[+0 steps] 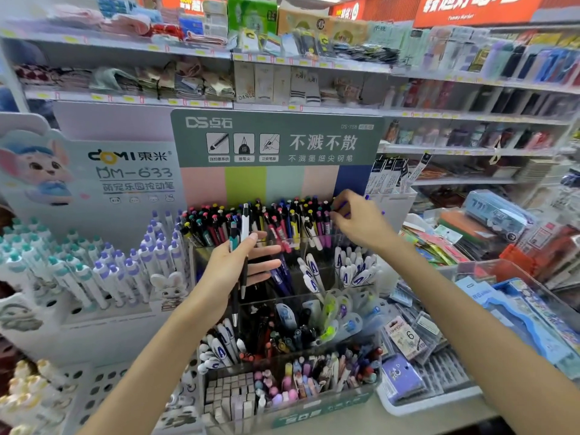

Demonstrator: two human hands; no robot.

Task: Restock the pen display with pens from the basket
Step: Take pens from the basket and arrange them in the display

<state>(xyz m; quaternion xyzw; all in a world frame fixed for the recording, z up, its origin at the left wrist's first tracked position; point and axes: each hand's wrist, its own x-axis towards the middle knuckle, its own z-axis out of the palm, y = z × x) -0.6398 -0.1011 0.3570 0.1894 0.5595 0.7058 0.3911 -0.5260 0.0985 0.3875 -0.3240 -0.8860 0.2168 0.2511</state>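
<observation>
Pinching two pens upright, the left hand (232,271) is holding a white-and-black pen (244,246) and a teal-topped pen (233,243) between thumb and curled fingers (266,265), in front of the clear pen display (282,309). The right hand (361,224) is reaching into the top row's right end, its fingers closing on a purple-blue pen (342,205), mostly hidden. That top row is bristling with dark clip pens with coloured caps, too many to count, below a green sign (276,136).
</observation>
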